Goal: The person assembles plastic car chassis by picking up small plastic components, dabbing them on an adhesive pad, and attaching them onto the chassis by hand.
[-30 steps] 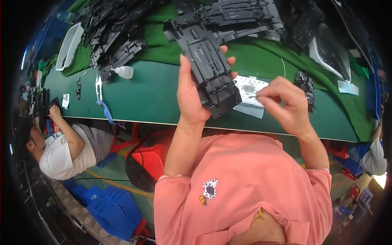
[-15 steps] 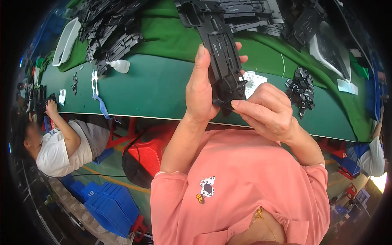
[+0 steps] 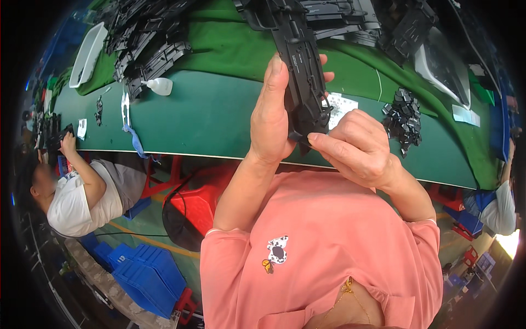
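A long black plastic part is held upright over the green table. My left hand grips it from the left side, fingers wrapped behind it. My right hand pinches a small black piece against the part's lower end with thumb and forefinger. A white sheet lies on the table just behind the part.
A heap of small black clips lies right of my hands. Stacks of black plastic parts fill the far side, with a white tray and small white bottle at left. Another person works at left; a red stool stands below.
My right hand has come in from the white sheet to the lower end of the black part and now presses a small piece there. The part has been raised closer.
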`<state>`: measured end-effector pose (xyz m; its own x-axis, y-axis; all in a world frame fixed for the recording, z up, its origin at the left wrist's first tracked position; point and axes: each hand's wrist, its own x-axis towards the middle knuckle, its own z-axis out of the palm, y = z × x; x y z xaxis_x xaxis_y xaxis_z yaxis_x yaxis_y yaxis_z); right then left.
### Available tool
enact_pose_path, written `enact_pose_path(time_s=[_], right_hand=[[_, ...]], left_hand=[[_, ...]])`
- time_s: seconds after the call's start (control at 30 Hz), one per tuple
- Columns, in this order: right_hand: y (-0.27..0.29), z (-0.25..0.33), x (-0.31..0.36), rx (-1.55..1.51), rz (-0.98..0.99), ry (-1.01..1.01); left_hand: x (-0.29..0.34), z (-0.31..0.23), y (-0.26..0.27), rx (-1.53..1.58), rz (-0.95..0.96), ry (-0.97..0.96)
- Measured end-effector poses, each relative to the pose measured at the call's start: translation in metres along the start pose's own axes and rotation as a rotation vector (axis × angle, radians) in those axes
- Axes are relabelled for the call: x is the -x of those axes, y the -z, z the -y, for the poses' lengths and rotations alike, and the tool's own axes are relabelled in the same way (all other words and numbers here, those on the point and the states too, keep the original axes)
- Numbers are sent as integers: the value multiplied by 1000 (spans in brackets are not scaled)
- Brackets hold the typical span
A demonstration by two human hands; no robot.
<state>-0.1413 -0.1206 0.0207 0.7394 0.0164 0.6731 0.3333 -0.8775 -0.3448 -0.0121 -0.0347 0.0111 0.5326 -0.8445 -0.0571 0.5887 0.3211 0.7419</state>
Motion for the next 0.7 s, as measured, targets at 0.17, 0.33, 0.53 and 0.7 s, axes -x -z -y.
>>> enact_pose_path(time_s=[0.17,0.33,0.53,0.7], right_hand=[[0,1,0,-10,7,-1],[0,0,0,-7,22,-1],[0,0,1,-5,30,11],[-2,-1,1,-13,22,38]], left_hand=[[1,-1,-4,57,-1,12],[0,-1,-2,32,13,-5],[0,0,-2,19,24,-17],[2,0,-3,12,36,-19]])
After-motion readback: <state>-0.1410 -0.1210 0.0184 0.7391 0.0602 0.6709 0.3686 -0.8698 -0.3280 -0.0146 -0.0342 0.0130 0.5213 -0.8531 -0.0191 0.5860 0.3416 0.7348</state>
